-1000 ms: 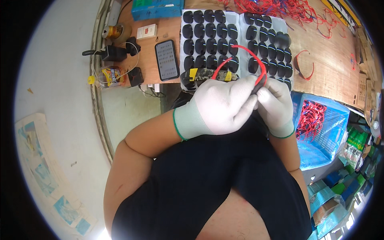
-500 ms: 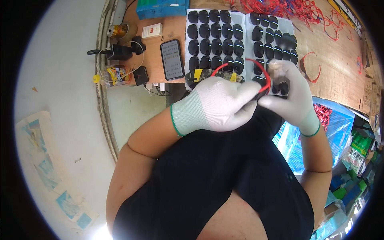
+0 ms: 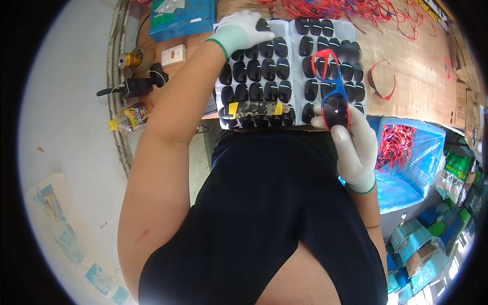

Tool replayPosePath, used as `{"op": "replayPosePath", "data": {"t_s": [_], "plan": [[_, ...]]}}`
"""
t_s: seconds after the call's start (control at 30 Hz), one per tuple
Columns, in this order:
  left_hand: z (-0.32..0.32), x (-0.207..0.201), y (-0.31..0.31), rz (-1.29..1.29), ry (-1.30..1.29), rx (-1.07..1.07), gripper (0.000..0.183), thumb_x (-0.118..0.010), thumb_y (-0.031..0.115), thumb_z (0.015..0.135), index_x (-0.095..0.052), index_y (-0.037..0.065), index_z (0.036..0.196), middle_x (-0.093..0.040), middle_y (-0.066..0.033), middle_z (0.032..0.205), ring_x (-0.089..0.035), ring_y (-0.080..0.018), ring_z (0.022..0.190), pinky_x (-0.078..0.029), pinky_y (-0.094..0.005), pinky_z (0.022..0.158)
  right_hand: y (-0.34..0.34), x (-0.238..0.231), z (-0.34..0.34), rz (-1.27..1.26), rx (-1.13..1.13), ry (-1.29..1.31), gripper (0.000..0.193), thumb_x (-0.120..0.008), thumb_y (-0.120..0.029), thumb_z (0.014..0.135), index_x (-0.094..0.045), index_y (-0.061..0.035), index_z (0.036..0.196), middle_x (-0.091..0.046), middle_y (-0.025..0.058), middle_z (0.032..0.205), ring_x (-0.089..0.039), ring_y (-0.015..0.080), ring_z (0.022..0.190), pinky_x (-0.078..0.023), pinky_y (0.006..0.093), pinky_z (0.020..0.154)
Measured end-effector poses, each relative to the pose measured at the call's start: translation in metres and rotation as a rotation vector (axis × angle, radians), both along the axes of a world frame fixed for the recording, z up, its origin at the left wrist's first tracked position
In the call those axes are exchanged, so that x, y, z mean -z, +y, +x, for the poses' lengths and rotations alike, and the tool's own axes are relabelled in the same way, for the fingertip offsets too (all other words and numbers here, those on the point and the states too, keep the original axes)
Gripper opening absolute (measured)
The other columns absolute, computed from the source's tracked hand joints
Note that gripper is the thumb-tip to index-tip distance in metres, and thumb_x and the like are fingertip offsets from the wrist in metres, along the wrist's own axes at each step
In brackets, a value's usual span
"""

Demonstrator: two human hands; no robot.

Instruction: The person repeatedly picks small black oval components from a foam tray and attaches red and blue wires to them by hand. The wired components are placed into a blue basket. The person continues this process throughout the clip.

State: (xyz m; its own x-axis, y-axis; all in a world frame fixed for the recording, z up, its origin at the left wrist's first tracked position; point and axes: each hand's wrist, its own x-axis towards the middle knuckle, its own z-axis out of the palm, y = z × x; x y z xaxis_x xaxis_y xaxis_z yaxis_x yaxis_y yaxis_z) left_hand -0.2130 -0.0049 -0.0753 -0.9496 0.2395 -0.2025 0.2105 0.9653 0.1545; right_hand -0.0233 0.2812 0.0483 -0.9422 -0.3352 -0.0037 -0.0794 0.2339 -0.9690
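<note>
My right hand, in a white glove with a green cuff edge, grips a red-and-blue sunglasses frame by its near end. A dark lens fills the near opening; through the far opening, the sheet's lenses show. My left hand, gloved alike, reaches over the far left corner of a white sheet bearing rows of dark lenses. Its thumb and fingers are apart around a far-row lens; contact is unclear. A camouflage-patterned, yellow-banded long object lies across the near lenses.
Red frames heap at the table's back, and one frame lies right of the sheet. A blue-lined crate holds more red pieces. On the left are a blue box, a can, a bottle and a black plug.
My left hand has let go of the sunglasses frame and moved up and left to the lens sheet. My right hand has come nearer and now holds the frame alone, turned lengthwise.
</note>
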Motion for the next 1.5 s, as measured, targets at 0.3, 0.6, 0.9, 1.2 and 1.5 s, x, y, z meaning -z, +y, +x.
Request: {"op": "replayPosePath", "data": {"t_s": [0.3,0.6,0.9,1.2,1.5], "plan": [[0.042,-0.061,0.001,0.513,0.24,-0.131,0.04,-0.062,0.038,0.095,-0.068,0.006,0.117,-0.07,-0.0145,0.116,-0.069,-0.0282,0.104,-0.053,-0.0372,0.092,-0.006,0.012,0.005,-0.411,0.085,-0.196,0.064,-0.044,0.015,0.085,-0.028,0.0006,0.145,-0.058,0.0228,0.133,-0.066,0.0226,0.104,-0.051,0.0378,0.097],[0.181,-0.092,0.062,1.624,-0.502,-0.431,0.016,-0.066,0.007,0.095,-0.066,0.002,0.11,-0.066,-0.0038,0.09,-0.059,-0.0085,0.07,-0.049,-0.023,0.063,-0.016,0.016,-0.002,-0.151,-0.133,-0.181,0.03,-0.053,0.007,0.089,-0.051,0.0024,0.119,-0.072,0.0112,0.097,-0.071,0.0149,0.084,-0.055,0.0281,0.079],[0.201,-0.069,0.063,2.323,-1.019,-0.453,0.025,-0.059,0.017,0.101,-0.061,-0.002,0.117,-0.066,-0.0072,0.094,-0.057,-0.0083,0.068,-0.049,-0.0231,0.063,-0.012,0.007,-0.002,-0.184,-0.289,-0.283,0.019,-0.054,-0.011,0.097,-0.065,0.0022,0.107,-0.073,0.0085,0.085,-0.072,0.0145,0.083,-0.056,0.0285,0.078],[0.203,-0.084,0.073,2.046,-0.795,-0.495,0.02,-0.061,0.022,0.1,-0.059,0.003,0.105,-0.064,-0.0078,0.095,-0.058,-0.0108,0.076,-0.046,-0.0248,0.067,-0.017,0.005,0.01,0.069,-0.145,0.012,0.018,-0.056,-0.01,0.093,-0.069,0.0004,0.1,-0.062,0.0089,0.068,-0.063,0.0215,0.059,-0.049,0.0319,0.059],[0.203,-0.098,0.079,1.822,-0.583,-0.649,0.026,-0.061,0.027,0.1,-0.062,0.001,0.104,-0.065,-0.0043,0.085,-0.058,-0.0088,0.074,-0.048,-0.0244,0.07,-0.022,0.006,0.003,0.305,-0.152,0.46,0.014,-0.062,-0.006,0.089,-0.068,0.0008,0.1,-0.06,0.0112,0.067,-0.061,0.0303,0.059,-0.047,0.0377,0.056]]}}
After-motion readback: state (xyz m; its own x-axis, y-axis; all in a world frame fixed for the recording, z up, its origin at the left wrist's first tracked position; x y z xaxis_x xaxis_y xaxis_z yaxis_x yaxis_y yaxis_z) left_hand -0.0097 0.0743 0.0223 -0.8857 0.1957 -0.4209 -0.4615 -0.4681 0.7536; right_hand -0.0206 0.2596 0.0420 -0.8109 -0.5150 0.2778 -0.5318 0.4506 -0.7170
